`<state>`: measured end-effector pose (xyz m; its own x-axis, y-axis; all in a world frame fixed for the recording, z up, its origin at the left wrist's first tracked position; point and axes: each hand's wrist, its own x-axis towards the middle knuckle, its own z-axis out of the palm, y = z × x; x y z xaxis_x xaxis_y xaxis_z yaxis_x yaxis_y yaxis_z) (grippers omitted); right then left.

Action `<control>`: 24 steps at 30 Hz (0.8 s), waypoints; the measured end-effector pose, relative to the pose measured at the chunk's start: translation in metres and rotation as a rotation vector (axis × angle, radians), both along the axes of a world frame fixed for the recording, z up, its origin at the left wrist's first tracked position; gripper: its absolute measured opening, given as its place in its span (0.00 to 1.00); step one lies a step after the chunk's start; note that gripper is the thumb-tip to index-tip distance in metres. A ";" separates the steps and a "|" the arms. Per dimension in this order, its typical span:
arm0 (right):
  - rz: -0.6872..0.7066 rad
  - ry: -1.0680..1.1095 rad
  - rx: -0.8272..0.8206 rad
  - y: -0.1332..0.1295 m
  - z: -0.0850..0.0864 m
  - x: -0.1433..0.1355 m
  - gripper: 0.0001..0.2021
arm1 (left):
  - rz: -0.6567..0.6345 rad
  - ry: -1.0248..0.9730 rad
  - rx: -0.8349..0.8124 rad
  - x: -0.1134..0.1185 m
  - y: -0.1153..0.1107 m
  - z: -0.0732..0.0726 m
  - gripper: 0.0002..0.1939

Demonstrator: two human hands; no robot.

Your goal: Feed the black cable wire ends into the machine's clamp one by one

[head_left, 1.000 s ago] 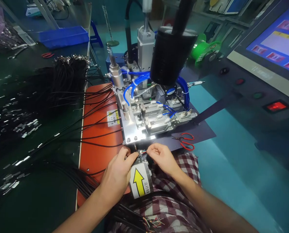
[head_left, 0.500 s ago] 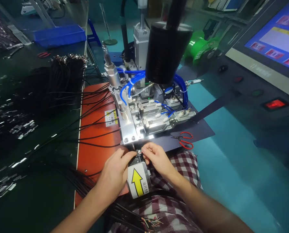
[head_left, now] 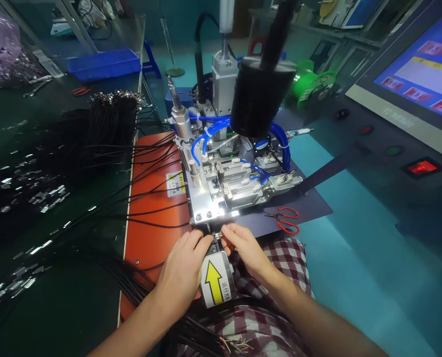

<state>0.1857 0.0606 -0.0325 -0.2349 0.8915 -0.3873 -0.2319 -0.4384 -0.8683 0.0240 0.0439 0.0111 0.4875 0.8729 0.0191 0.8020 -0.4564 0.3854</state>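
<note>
My left hand point(head_left: 184, 260) is closed, with thumb and fingers pressed together at the front of the machine. A black cable point(head_left: 154, 268) runs under it from the left, and most of that grip is hidden. Close by, my right hand point(head_left: 246, 250) pinches the thin coloured wires point(head_left: 218, 235) of a cable end between thumb and fingertips. The wires lie over a small black fixture at the machine's front edge. Just below is a rounded guard point(head_left: 214, 280) with a yellow arrow. Metal clamps and cylinders of the machine point(head_left: 239, 183) stand beyond both hands.
Red-handled snips point(head_left: 288, 220) lie on the dark plate at right. Several black cables cross the orange plate point(head_left: 150, 173). A cable bundle point(head_left: 109, 119) lies left; another point(head_left: 202, 337) rests by my lap. A black cylinder point(head_left: 260, 99) hangs above. The control panel point(head_left: 403, 119) stands right.
The whole view has shifted slightly right and down. Both hands keep their place at the fixture; the right fingers sit slightly farther from the left thumb, showing more of the coloured wires.
</note>
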 end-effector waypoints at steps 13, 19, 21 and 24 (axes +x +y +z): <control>-0.119 -0.044 0.017 -0.003 -0.004 -0.007 0.15 | -0.038 0.006 0.004 -0.002 -0.005 -0.010 0.19; -0.086 0.099 -0.081 -0.003 -0.005 -0.009 0.17 | 0.011 0.014 -0.005 0.004 -0.004 -0.006 0.17; -0.070 0.111 -0.073 -0.002 -0.005 -0.008 0.17 | 0.051 -0.056 -0.046 0.002 -0.006 -0.003 0.18; -0.060 0.120 -0.056 -0.002 -0.006 -0.007 0.17 | 0.156 -0.126 -0.058 -0.010 -0.020 -0.001 0.19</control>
